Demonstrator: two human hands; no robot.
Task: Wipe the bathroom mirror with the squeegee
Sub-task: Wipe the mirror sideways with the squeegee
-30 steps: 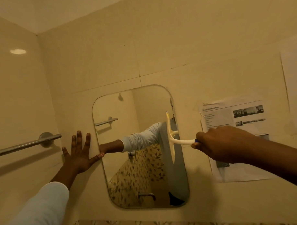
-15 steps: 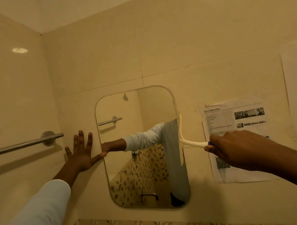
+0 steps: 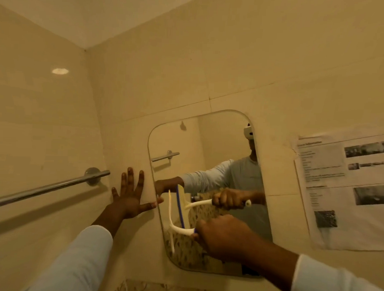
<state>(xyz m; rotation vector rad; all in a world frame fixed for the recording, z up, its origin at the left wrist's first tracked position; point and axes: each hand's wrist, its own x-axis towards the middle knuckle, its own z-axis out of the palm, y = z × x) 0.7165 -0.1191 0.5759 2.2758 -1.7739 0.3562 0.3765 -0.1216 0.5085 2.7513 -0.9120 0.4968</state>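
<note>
Since there is only the head view to go by, everything here is read from it, and placed against the mirror [image 3: 219, 146].

The left hand [image 3: 130, 199] lies flat on the tiled wall just left of the mirror. Its fingers are straight and spread and it holds nothing; the thumb tip reaches the mirror's left edge. I take it for a brace, steadying the body while the other arm works across the glass.

The right hand [image 3: 222, 238] is in front of the mirror's lower middle, fingers wrapped tightly round the handle of the squeegee [image 3: 179, 229]. From that fist the pale handle curves out to the left and meets the blade. The blade stands upright close to the mirror's left edge, over its lower half. So the working edge lies left of the grip and beyond the knuckles. It looks pressed to the glass, since its reflection, with a blue rubber strip, sits right beside it. Holding the blade upright suits a sideways stroke, I would guess.

A metal towel rail [image 3: 54, 188] runs along the side wall, well left of the mirror. A printed notice [image 3: 348, 190] is stuck up to the mirror's right.
</note>
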